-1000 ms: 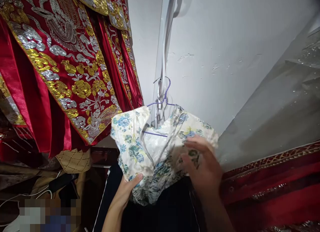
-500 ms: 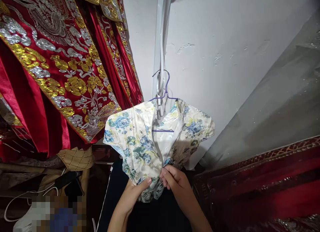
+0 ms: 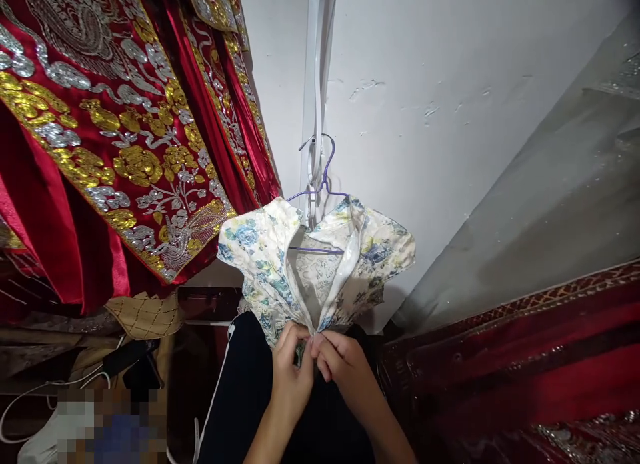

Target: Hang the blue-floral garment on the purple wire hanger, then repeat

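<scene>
A cream garment (image 3: 265, 264) with blue and yellow flowers hangs on a purple wire hanger (image 3: 326, 184). Its front gapes in a V from the neck, showing the patterned inside and the hanger's lower bar. At the bottom of that V, my left hand (image 3: 291, 367) pinches the left edge of the opening. Close beside it, my right hand (image 3: 340, 361) pinches the other edge, fingertips nearly touching the left ones. Whatever small part lies between the fingertips is hidden.
A red costume (image 3: 145, 164) with gold and silver embroidery hangs at the left. Behind the hanger are white straps (image 3: 316, 84) and a pale wall (image 3: 425, 51). Dark red fabric (image 3: 525, 364) lies at the right. A white cable (image 3: 55, 384) runs at lower left.
My left hand has moved right and up from the garment's lower side to the opening, beside my right hand. The V gapes wider, and the view has shifted slightly.
</scene>
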{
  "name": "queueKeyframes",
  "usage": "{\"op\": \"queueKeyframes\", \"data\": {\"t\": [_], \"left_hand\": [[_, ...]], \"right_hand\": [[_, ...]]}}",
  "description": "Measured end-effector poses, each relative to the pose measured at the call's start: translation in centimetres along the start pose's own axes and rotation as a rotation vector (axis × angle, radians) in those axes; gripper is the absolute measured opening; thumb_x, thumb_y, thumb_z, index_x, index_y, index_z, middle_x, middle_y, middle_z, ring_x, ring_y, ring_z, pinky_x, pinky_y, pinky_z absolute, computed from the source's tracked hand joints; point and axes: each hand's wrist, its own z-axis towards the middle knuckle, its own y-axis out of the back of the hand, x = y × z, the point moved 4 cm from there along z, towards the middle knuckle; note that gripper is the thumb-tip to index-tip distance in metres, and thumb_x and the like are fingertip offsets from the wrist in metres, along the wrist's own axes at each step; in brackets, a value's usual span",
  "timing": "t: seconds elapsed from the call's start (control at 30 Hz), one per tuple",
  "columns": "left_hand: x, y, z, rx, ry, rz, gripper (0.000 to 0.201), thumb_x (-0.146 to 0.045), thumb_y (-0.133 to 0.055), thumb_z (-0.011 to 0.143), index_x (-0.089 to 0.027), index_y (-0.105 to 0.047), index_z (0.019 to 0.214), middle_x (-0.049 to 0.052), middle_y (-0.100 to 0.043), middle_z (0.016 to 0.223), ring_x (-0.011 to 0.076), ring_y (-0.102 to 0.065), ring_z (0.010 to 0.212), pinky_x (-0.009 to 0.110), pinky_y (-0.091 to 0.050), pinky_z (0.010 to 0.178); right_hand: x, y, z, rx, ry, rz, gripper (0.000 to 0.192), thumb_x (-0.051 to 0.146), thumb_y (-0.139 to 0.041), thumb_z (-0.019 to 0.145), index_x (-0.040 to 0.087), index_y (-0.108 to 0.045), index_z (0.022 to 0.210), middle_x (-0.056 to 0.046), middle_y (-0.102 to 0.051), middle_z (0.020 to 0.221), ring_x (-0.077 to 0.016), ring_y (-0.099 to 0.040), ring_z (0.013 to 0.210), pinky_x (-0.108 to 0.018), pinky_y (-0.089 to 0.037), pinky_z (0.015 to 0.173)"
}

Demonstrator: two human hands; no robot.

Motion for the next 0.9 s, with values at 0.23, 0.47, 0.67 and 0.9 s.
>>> {"op": "queueKeyframes", "data": {"t": [0.23,0.47,0.67,0.9], "left_hand": [[-0.7,-1.8,0.8,0.357,-0.022,0.122,0.020,-0.025,-0.044,0.100,-0.022,-0.048,0.080,0.005,-0.054,0.086,0.0212,-0.054,0.083,0.031,-0.041,0.075],[-2.6,-0.2,4.9,0.524,-0.120,0.348,0.012,-0.013,-0.052,0.090,-0.022,-0.059,0.086,0.004,-0.059,0.086,0.0212,-0.057,0.081,0.030,-0.040,0.071],[-12.0,3.7,12.5,0.113,-0.377,0.072,0.039,-0.027,-0.052,0.100,-0.026,-0.054,0.139,0.006,-0.067,0.104,0.0198,-0.062,0.091,0.032,-0.048,0.083],[-16.8,3.8,15.1,0.002,-0.634,0.260,0.019,-0.025,-0.052,0.101,-0.018,-0.069,0.096,0.006,-0.068,0.093,0.0182,-0.062,0.090,0.030,-0.047,0.084]], "right_hand": [[10.5,5.7,5.8,-0.206,0.225,0.234,0.035,0.048,-0.073,0.080,0.018,-0.061,0.067,0.004,-0.049,0.048,-0.0079,-0.035,0.043,-0.023,-0.021,0.041],[17.2,4.2,7.7,-0.130,0.364,0.266,0.025,0.038,-0.068,0.081,0.016,-0.063,0.070,0.005,-0.049,0.047,-0.0049,-0.030,0.038,-0.020,-0.016,0.037],[16.6,3.1,5.8,-0.154,0.445,0.095,0.025,0.033,-0.056,0.089,0.017,-0.061,0.070,0.004,-0.050,0.048,-0.0076,-0.039,0.044,-0.020,-0.025,0.044],[14.2,3.0,7.2,-0.202,0.495,0.041,0.026,0.037,-0.057,0.090,0.019,-0.059,0.071,0.006,-0.039,0.051,-0.0093,-0.031,0.047,-0.024,-0.021,0.046]]}}
